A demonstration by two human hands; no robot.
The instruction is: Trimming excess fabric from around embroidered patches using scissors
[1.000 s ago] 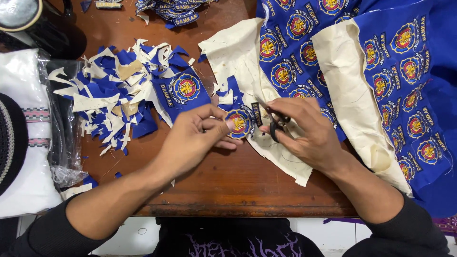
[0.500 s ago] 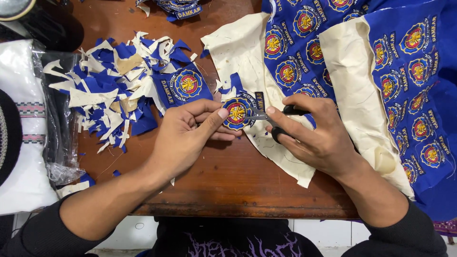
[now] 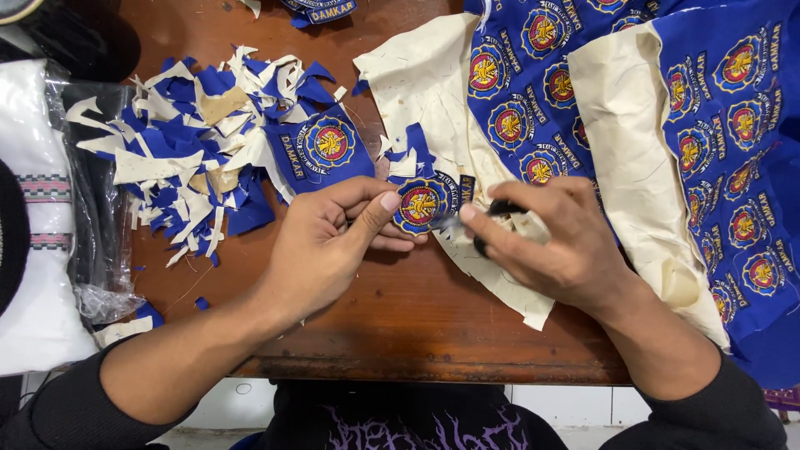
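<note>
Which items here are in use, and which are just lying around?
In use: left hand pinching the round badge; right hand with scissors; badge sheet.
Lying about: scrap pile, cut badge, plastic bag, white cloth.

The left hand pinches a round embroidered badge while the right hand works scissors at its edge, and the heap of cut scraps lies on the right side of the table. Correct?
Not quite: the head view shows the scrap heap on the left side of the table. The left hand pinches the badge, the right hand works the scissors.
</note>
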